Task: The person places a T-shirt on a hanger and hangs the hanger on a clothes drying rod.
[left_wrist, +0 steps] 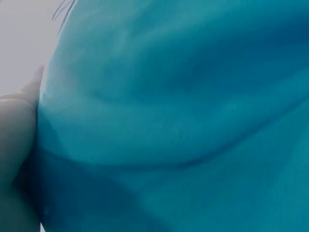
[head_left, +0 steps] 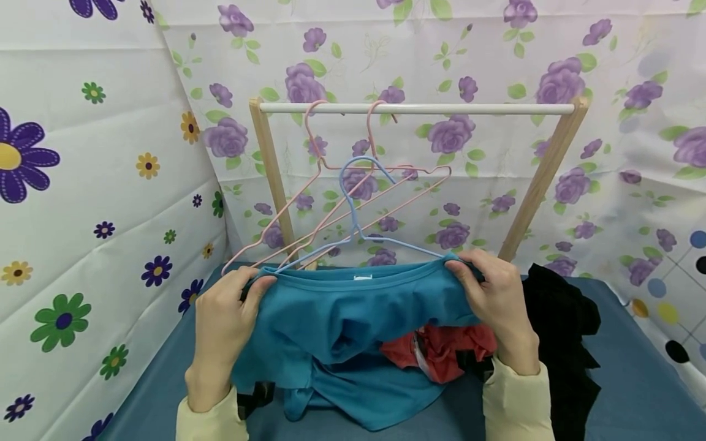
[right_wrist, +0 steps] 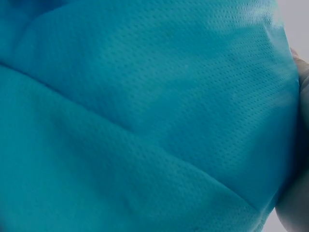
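Note:
A teal shirt [head_left: 358, 306] hangs bunched between both hands in the head view, its neckline stretched wide with a small white label at the middle. My left hand [head_left: 226, 324] pinches the neckline's left end between thumb and fingers. At the other end, my right hand [head_left: 496, 300] pinches it the same way. A blue hanger [head_left: 355, 211] stands behind the neckline, hook up; its sloping arms reach down toward both hands, and their ends are hidden by cloth and fingers. Teal fabric [left_wrist: 169, 121] fills most of the left wrist view, as does perforated fabric [right_wrist: 159, 125] in the right.
Two pink hangers [head_left: 317, 177] hang from the white rail [head_left: 441, 109] of a wooden-legged rack at the back. Red cloth [head_left: 447, 355] lies beneath the shirt, and a black garment [head_left: 562, 343] lies right of the right hand on the blue-covered table [head_left: 634, 367].

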Action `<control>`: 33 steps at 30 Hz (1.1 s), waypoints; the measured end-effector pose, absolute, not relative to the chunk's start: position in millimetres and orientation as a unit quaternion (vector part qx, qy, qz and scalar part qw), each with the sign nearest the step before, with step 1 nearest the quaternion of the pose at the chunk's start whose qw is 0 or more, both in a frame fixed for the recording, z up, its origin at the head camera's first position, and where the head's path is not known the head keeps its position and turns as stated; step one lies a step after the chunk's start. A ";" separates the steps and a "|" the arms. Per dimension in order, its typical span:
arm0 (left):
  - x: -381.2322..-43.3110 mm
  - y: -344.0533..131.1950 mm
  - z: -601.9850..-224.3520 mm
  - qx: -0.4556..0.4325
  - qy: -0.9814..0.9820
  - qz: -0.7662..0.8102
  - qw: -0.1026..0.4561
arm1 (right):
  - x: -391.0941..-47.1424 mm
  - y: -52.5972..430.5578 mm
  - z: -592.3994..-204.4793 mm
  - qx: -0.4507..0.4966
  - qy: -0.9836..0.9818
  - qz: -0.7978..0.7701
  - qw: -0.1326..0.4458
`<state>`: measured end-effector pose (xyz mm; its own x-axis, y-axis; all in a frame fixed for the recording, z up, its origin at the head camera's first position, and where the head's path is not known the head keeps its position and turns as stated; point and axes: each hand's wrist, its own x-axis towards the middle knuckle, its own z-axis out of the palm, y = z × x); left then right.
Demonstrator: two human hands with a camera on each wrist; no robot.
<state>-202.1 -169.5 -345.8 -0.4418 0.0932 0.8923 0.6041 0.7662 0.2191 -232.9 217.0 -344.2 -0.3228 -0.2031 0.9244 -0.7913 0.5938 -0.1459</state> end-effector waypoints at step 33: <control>-211.0 -178.7 -354.3 -0.248 -0.788 -0.297 0.480 | -240.1 247.8 -353.3 0.287 -0.776 0.405 0.389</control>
